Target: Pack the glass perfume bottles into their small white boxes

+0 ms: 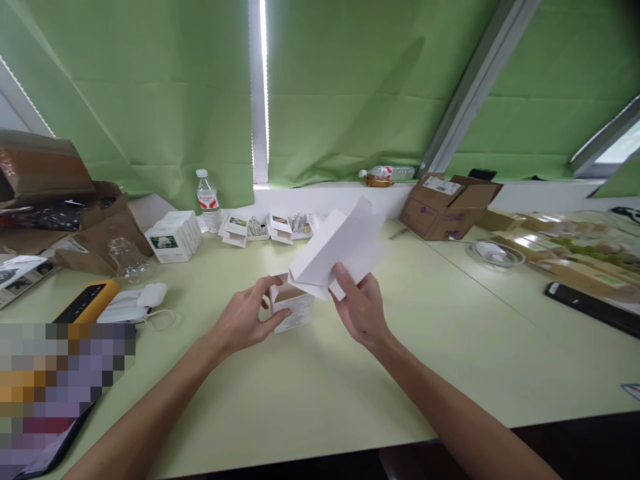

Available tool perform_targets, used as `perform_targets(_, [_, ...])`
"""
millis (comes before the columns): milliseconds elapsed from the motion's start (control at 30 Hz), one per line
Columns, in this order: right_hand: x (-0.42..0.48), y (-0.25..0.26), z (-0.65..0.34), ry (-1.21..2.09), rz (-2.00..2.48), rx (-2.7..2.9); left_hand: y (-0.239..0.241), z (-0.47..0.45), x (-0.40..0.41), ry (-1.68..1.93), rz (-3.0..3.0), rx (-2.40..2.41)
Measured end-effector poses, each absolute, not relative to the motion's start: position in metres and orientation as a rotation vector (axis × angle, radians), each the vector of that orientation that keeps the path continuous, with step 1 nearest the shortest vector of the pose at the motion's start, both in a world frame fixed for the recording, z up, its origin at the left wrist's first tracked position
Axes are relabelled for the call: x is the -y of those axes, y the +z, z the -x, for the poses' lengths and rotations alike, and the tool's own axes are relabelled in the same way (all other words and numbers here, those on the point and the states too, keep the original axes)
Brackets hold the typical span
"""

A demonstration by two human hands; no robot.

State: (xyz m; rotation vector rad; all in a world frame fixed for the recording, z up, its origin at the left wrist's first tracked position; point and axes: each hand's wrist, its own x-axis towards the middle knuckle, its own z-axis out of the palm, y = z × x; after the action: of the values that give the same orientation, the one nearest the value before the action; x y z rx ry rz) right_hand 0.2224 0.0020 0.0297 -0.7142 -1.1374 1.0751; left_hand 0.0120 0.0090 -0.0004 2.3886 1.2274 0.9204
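Note:
Near the middle of the table, my left hand [250, 312] grips a small white printed box [296, 313] between thumb and fingers. That box stands upright with its top open. My right hand [361, 308] is closed on a folded white cardboard piece [333, 243], tilted up to the right with loose flaps. The lower left end of the cardboard is right at the small box's open top; I cannot tell whether it reaches inside. Behind my hands sit opened small boxes [281, 228] with silvery items [256, 227] beside them.
Toward the left are stacked white boxes [175, 237], a water bottle [209, 202], a clear plastic cup [129, 261] and a yellow device [87, 303]. A brown carton [443, 207] stands at the back right, a black bar [593, 308] lies farther right, and a bottle [393, 173] lies by the window.

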Motion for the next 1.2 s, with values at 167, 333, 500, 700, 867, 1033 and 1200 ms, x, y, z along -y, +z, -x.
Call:
perform_targets(167, [0.008, 0.026, -0.22, 0.874, 0.818, 1.318, -0.002, -0.014, -0.006, 0.871, -2.548, -1.269])
perform_targets(333, [0.015, 0.02, -0.216, 0.928, 0.794, 1.493, -0.001, -0.012, -0.007, 0.829, -2.584, -1.21])
perform_targets(500, [0.014, 0.014, -0.215, 0.887, 0.79, 1.581, -0.003, -0.01, -0.01, 0.729, -2.597, -1.205])
perform_targets(700, [0.011, 0.008, -0.218, 0.688, 0.898, 1.59, -0.004, -0.011, -0.009, 0.779, -2.626, -1.163])
perform_targets(867, [0.008, 0.012, -0.219, 0.571, 0.939, 1.483, -0.001, -0.014, -0.004, 0.857, -2.596, -1.237])
perform_targets(1033, [0.009, 0.014, -0.219, 0.491, 0.939, 1.462, -0.003, -0.015, -0.002, 0.9, -2.594, -1.263])
perform_targets(1200, [0.008, 0.013, -0.22, 0.412, 0.95, 1.485, -0.003, -0.016, -0.001, 0.954, -2.488, -1.227])
